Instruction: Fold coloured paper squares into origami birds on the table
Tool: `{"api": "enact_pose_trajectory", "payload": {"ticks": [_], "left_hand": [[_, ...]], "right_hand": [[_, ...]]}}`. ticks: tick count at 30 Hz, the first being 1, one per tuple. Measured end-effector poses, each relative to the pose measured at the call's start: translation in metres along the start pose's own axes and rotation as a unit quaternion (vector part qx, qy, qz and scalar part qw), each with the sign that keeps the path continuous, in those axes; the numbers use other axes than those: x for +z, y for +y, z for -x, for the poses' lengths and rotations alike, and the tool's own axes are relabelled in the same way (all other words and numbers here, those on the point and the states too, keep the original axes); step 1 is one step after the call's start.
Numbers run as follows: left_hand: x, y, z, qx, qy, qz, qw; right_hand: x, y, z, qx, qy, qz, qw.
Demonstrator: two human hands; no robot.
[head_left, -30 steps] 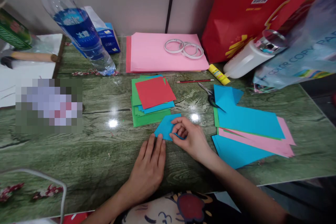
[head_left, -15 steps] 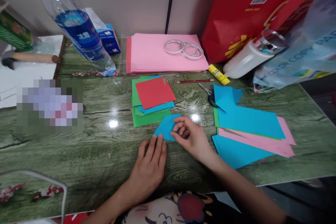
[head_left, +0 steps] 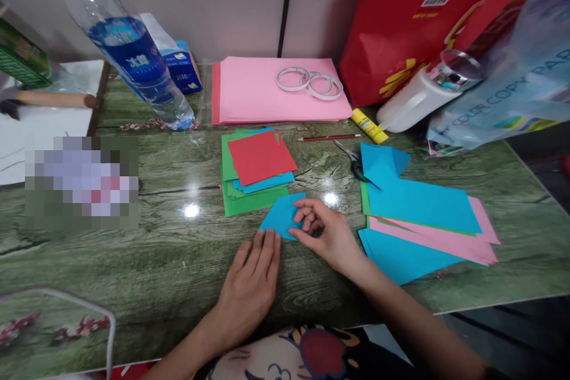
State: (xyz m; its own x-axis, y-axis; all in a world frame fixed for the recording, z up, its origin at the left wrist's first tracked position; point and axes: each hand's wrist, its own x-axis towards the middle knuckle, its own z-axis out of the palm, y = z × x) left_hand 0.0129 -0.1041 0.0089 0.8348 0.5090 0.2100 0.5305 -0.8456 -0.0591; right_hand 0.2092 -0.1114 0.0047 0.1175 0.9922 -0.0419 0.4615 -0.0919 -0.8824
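A folded piece of blue paper [head_left: 279, 217] lies on the tabletop in front of me, with a slanted left edge. My left hand [head_left: 256, 279] rests flat, its fingertips pressing on the paper's lower left edge. At the paper's right side is my right hand [head_left: 327, 237], fingers curled, with thumb and fingertips at the paper; the curled fingers hide that part of it. Just behind the blue piece is a stack of green, blue and red paper squares, a red square [head_left: 262, 157] on top.
Blue, pink and green paper offcuts [head_left: 423, 205] lie at the right, beside scissors [head_left: 355, 163]. Behind are a pencil [head_left: 328, 138], a glue stick [head_left: 369, 126], and pink sheets [head_left: 253, 92] under two tape rolls [head_left: 326, 86]. A water bottle [head_left: 138, 59] stands left; a red bag [head_left: 392, 24] stands right.
The view has shifted slightly. My right hand has moved very slightly along the blue paper's right side; my left fingertips stay on its lower edge.
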Motion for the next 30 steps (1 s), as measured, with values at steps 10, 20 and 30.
{"api": "enact_pose_trajectory", "payload": {"ticks": [10, 20, 30], "left_hand": [[0.0034, 0.0001, -0.0043, -0.011, 0.051, 0.014, 0.999], [0.0049, 0.0034, -0.0058, -0.026, 0.066, 0.015, 0.997], [0.0066, 0.0041, -0.0061, -0.027, 0.071, 0.021, 0.997]], "right_hand": [[-0.0012, -0.0023, 0.0001, -0.021, -0.006, 0.043, 0.999], [-0.0034, 0.0036, 0.0016, -0.011, -0.007, 0.007, 1.0], [-0.0052, 0.0054, -0.0014, 0.006, -0.03, -0.008, 0.999]]}}
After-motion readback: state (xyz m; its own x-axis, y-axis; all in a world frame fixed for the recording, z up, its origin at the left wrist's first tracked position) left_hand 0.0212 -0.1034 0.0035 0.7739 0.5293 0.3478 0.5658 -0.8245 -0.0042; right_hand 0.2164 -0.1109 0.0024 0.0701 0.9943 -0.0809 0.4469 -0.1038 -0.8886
